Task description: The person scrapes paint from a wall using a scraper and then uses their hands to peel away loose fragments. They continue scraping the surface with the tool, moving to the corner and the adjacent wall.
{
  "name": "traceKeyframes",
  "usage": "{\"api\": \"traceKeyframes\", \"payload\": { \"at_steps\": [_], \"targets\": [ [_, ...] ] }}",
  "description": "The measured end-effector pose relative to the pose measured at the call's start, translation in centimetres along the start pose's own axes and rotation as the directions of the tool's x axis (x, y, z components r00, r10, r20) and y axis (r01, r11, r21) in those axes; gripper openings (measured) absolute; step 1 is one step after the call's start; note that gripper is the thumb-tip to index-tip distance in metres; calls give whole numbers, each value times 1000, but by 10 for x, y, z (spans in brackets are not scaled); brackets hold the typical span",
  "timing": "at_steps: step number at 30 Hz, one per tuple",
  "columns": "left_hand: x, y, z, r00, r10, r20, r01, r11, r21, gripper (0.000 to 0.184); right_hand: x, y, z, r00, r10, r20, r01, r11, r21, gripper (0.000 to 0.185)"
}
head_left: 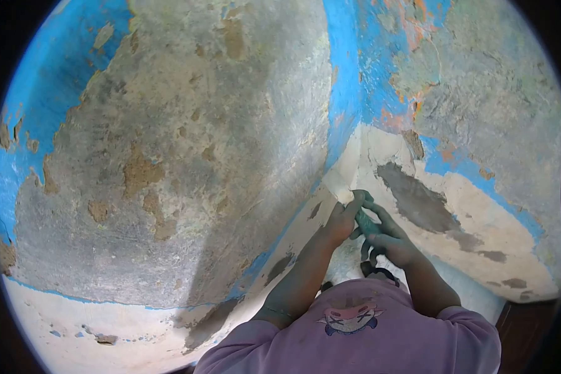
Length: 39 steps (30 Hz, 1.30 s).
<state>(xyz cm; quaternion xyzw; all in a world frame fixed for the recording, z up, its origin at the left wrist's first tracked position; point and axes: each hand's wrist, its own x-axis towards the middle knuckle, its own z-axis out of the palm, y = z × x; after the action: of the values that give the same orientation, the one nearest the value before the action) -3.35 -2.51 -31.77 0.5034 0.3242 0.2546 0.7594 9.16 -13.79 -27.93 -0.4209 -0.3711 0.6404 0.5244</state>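
In the corner where two walls meet, a green-handled scraper (369, 225) points up and away from my body. My right hand (393, 243) is wrapped around its handle. Closer to its front end, my left hand (345, 219) has its fingers closed on the same tool. The blade is hard to make out against the pale band of wall (341, 181) just ahead of my fingertips. Cracked, pale coating (389, 144) lies on the corner above my hands.
A grey, bare plaster wall (243, 124) fills the left side, with blue paint (62, 93) along its edge. Blue paint (343, 68) also runs down the corner. Dark bare patches (417, 196) mark the right wall's pale band. A dark brown object (527, 330) stands at lower right.
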Motion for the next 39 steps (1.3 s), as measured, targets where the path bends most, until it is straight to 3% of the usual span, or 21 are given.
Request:
{"api": "traceKeyframes", "payload": {
  "at_steps": [1, 4, 5, 6, 8, 9, 11, 12, 14, 15, 17, 21, 25, 28, 30, 32, 34, 35, 37, 39],
  "targets": [
    [-3, -5, -4, 981, 160, 106, -170, 981, 90, 33, -4, 6, 7, 992, 128, -23, -120, 970, 210, 63],
    [-14, -13, -10, 959, 195, 205, -208, 977, 45, 32, -5, 23, 14, 978, 208, 33, -210, 949, 236, 63],
    [-20, -7, -21, 964, -52, 261, 26, 994, 102, 33, -3, 33, 10, 990, 140, 33, -143, 979, 147, 60],
    [-24, -2, -19, 960, -55, 274, 25, 993, 112, 33, -3, 31, 14, 992, 127, 23, -129, 980, 153, 60],
    [-31, 6, -15, 994, -88, 62, 83, 993, 78, 38, 4, 18, 29, 992, 20, -121, -16, 999, 37, 60],
    [-34, 7, -14, 994, -89, 70, 83, 993, 87, 38, 7, 15, 36, 992, 11, -128, -6, 999, 41, 60],
    [-35, 9, -13, 998, 64, 27, -63, 998, -15, 46, 14, 10, 50, 931, -258, -259, 206, 955, -212, 60],
    [-34, 10, -12, 997, 63, 33, -63, 998, -9, 46, 22, 12, 52, 928, -264, -264, 212, 955, -210, 60],
    [-28, 17, -10, 991, 112, 75, -95, 976, -197, 55, 43, 18, 52, 831, -475, -290, 349, 851, -392, 63],
    [-40, 40, 10, 995, 93, 30, -77, 938, -339, 47, 49, 13, 54, 826, -480, -296, 353, 850, -392, 63],
    [-49, 51, 21, 988, 151, 15, -138, 931, -338, 47, 61, 2, 61, 792, -533, -298, 188, 678, -711, 63],
    [-51, 68, 38, 919, 388, -65, -386, 856, -345, 50, 68, -7, 74, 769, -564, -301, 210, 667, -714, 63],
    [-49, 69, 45, 800, 575, -171, -594, 722, -354, 53, 76, -12, 68, 810, -510, -291, 285, 775, -565, 57],
    [-20, 52, 27, 804, 592, -63, -548, 695, -466, 52, 78, -16, 66, 824, -498, -271, 284, 776, -562, 56],
    [10, 33, 6, 789, 613, 37, -491, 666, -562, 51, 77, -11, 72, 731, -633, -256, 424, 715, -556, 60],
    [38, 19, -9, 780, 621, 77, -457, 648, -609, 50, 93, -6, 62, 737, -615, -280, 387, 724, -571, 60],
    [60, 13, -16, 743, 663, 93, -346, 500, -794, 36, 101, -8, 57, 747, -589, -309, 343, 739, -580, 59],
    [62, 10, -18, 747, 659, 88, -346, 499, -795, 36, 101, -16, 60, 772, -545, -328, 310, 773, -554, 60],
    [63, 10, -18, 701, 712, 45, -498, 534, -683, 37, 94, -23, 61, 787, -511, -347, 286, 800, -528, 60],
    [62, 11, -18, 639, 769, 22, -634, 543, -550, 38, 81, -18, 57, 791, -586, -173, 345, 661, -666, 57]
  ]
}}
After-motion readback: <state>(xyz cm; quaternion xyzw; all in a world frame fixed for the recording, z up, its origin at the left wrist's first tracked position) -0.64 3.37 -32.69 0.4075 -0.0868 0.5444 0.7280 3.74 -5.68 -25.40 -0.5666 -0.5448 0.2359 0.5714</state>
